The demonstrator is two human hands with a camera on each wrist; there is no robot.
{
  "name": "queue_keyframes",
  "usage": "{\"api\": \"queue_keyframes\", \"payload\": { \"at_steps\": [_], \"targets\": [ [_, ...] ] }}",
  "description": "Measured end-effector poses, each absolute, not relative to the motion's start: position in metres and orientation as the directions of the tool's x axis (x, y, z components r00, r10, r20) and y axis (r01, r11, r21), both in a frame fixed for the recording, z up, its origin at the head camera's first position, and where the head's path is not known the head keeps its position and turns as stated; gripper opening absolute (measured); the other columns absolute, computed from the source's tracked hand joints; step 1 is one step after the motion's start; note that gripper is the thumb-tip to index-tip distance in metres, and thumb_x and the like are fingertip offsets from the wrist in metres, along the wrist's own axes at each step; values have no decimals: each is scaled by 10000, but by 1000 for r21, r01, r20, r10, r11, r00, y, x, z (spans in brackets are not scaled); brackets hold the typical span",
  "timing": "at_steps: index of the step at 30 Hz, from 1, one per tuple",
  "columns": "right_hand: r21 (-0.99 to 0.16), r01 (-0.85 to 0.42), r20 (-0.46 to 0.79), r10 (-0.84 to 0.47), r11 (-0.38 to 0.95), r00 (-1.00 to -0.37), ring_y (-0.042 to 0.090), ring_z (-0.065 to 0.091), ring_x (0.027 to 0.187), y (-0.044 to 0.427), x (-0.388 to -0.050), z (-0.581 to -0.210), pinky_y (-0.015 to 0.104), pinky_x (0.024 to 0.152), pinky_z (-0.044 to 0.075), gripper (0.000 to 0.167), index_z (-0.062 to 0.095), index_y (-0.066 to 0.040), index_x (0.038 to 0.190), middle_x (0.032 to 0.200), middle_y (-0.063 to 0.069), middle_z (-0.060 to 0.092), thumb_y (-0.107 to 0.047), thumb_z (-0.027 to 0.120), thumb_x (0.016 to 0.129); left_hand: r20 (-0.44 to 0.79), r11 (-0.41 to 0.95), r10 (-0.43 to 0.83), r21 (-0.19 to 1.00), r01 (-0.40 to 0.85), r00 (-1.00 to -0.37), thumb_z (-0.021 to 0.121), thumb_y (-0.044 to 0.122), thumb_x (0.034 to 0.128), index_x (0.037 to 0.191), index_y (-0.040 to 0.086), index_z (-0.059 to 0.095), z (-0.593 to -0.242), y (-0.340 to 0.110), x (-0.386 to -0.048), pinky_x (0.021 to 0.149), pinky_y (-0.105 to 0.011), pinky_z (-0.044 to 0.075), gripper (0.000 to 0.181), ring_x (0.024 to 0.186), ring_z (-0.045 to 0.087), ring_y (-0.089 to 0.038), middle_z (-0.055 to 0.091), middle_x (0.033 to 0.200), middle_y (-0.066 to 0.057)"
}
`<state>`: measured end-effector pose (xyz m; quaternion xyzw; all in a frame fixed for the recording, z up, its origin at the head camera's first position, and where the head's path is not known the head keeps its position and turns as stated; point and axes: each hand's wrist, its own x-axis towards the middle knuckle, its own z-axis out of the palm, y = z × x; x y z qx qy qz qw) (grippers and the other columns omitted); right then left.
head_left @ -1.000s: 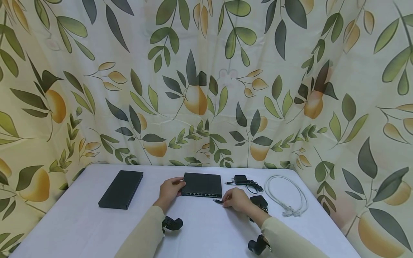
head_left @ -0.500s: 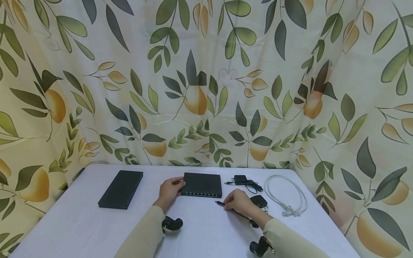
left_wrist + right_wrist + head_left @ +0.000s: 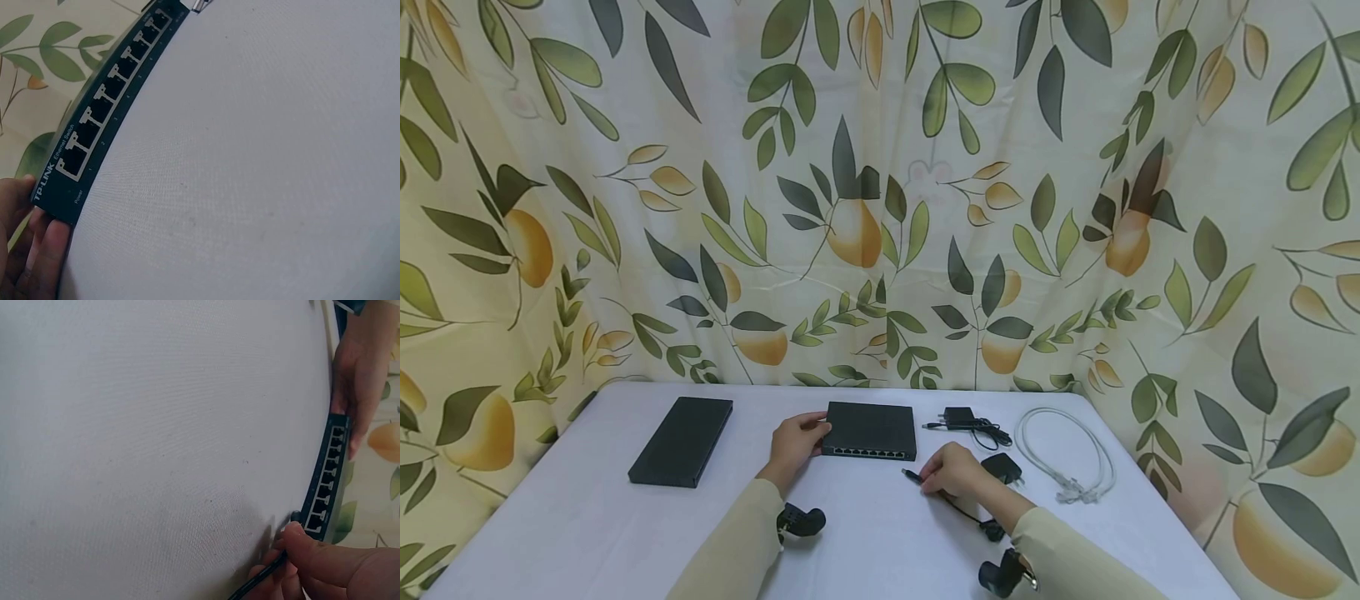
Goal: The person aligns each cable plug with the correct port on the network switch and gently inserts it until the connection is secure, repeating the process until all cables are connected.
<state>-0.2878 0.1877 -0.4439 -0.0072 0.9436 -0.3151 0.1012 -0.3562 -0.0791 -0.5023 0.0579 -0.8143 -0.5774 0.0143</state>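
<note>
Leaf-and-fruit curtain point(image 3: 880, 208) fills the head view behind a white-covered table point(image 3: 865, 533). At lower centre of that frame is a black Ethernet switch point(image 3: 870, 427), its ports facing the person; the left hand point(image 3: 794, 446) pinches its left end between thumb and fingers. The right hand point(image 3: 955, 469) pinches a black cable plug point(image 3: 912, 476) just below the switch's right corner. A coiled pale cable point(image 3: 1107, 467) lies lower right.

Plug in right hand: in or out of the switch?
Out: in the head view, white cloth shows between the plug and the switch.
</note>
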Motion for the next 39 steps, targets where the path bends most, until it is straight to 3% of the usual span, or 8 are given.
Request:
{"api": "queue_keyframes", "payload": {
  "at_steps": [6,32,39],
  "targets": [
    [-599,93,-242,-69,795,-968,104,564,606,186,-286,-444,225,533,516,95,744,-53,829,668,-23,628,6,795,773,-40,326,-118,942,-77,-992,708,188,911,1217,125,708,-503,-79,-357,689,-269,594,313,912,654,-176,696,1104,-89],
    [-670,305,-367,56,677,-929,93,602,547,183,-291,-444,229,549,562,51,717,-27,844,683,27,654,-18,760,819,-30,335,-121,940,-70,-992,707,189,910,1210,124,712,-501,-79,-355,699,-275,595,307,931,654,-188,699,1104,-90],
    [-705,343,-411,36,621,-911,92,612,552,183,-290,-446,226,559,565,55,705,-13,869,704,43,675,-12,747,834,-34,334,-121,940,-73,-992,708,191,912,1211,119,710,-501,-79,-356,704,-276,595,308,941,652,-191,696,1114,-97]
  ]
}}
